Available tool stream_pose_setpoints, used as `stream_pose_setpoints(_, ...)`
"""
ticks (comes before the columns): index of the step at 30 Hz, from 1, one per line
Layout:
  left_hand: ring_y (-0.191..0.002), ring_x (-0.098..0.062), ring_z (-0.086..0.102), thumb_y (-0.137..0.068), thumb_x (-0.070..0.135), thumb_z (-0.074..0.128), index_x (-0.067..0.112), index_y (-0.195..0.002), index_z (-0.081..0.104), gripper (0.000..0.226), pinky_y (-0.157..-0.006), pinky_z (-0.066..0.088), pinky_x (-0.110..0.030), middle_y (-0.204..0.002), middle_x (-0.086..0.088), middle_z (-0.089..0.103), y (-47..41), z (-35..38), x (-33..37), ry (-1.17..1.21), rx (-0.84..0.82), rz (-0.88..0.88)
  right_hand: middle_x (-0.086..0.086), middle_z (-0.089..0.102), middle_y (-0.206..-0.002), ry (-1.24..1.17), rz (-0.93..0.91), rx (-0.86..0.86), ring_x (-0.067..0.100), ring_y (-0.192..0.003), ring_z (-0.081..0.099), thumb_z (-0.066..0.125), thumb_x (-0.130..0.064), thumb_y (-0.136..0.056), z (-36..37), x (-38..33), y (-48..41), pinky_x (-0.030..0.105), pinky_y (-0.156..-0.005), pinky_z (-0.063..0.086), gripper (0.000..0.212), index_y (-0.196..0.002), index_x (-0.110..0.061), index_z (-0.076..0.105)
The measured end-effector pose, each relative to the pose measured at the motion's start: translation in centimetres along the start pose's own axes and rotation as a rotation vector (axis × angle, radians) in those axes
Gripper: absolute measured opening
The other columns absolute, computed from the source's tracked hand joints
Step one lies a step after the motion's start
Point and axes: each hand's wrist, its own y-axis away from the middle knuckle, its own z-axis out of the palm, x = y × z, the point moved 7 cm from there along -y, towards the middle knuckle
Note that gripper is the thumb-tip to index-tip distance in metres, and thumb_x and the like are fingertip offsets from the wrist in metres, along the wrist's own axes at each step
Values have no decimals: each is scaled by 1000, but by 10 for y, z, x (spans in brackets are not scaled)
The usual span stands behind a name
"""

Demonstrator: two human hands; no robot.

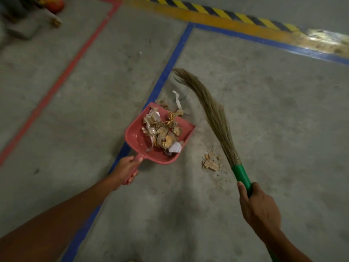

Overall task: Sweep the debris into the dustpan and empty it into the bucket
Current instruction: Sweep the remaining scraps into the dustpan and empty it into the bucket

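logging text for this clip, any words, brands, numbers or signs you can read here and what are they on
No words, brands or numbers can be read.
White paper scrap in the pink dustpan: faint lines, too blurred to read.
Yellow-and-black hazard stripe on the floor: a warning marking, no text.
Green broom handle: no label shows.

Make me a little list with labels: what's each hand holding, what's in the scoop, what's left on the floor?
left hand: grips the pink dustpan by its handle
right hand: grips the broom by its green handle
in dustpan: heap of paper and brown scraps
on floor: cardboard bits between dustpan and broom; white strip by the dustpan's mouth
bucket: none plainly in view
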Motion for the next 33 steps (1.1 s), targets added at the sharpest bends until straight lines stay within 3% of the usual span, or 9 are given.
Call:
stream_pose_setpoints(4, -34, -15, 35, -95, 52, 53, 9, -87, 52, 44, -38, 26, -18, -53, -8, 45, 22, -57, -29, -8, 58, 1, 4, 58, -65, 6, -72, -7, 20, -52, 57, 31, -59, -99, 15, -38, -42, 36, -49, 56, 43, -93, -19, 48)
stream_pose_setpoints(8, -35, -15, 35, -95, 51, 53, 7, -82, 51, 46, -38, 28, -18, -53, -8, 45, 27, -107, -60, -82, 111, -60, 5, 59, -70, 46, -98, -59, 20, -58, 59, 32, -58, -100, 25, -70, -83, 32, -55, 55, 47, -98, -15, 51)
stream_pose_setpoints(13, -37, -14, 34, -96, 54, 53, 11, -74, 52, 48, -41, 28, -20, -51, -3, 46, -5, -122, -60, -153, 55, -113, 6, 61, -75, 163, -82, -114, 20, -63, 61, 33, -61, -99, 43, -86, -106, 37, -62, 59, 50, -100, -15, 53)
stream_pose_setpoints(18, -35, -13, 35, -96, 58, 51, 12, -73, 52, 52, -36, 27, -18, -50, -2, 47, -47, -99, -22, -218, 11, -87, 4, 58, -74, 225, -172, -112, 20, -62, 59, 32, -60, -99, 59, -89, -90, 35, -59, 56, 45, -99, -19, 50)
stream_pose_setpoints(23, -36, -12, 37, -98, 55, 50, 11, -90, 57, 45, -34, 30, -17, -57, -5, 48, -69, -62, 10, -242, 57, -81, -1, 55, -73, 263, -234, -147, 14, -59, 58, 32, -60, -99, 67, -90, -61, 29, -51, 53, 42, -102, -22, 48)
stream_pose_setpoints(29, -37, -12, 39, -97, 56, 51, 13, -82, 51, 46, -42, 33, -23, -57, -5, 49, -58, -30, 31, -200, 67, 60, -5, 54, -71, 267, -255, -152, 8, -53, 54, 29, -63, -98, 53, -55, -19, 22, -40, 39, 40, -100, -26, 44)
stream_pose_setpoints(33, -38, -14, 40, -95, 63, 48, 10, -84, 56, 54, -39, 34, -22, -58, -6, 50, -34, -9, 28, -253, 21, 128, -2, 57, -66, 189, -153, -135, 12, -52, 57, 29, -65, -96, 39, -9, 9, 27, -44, 49, 41, -91, -26, 42)
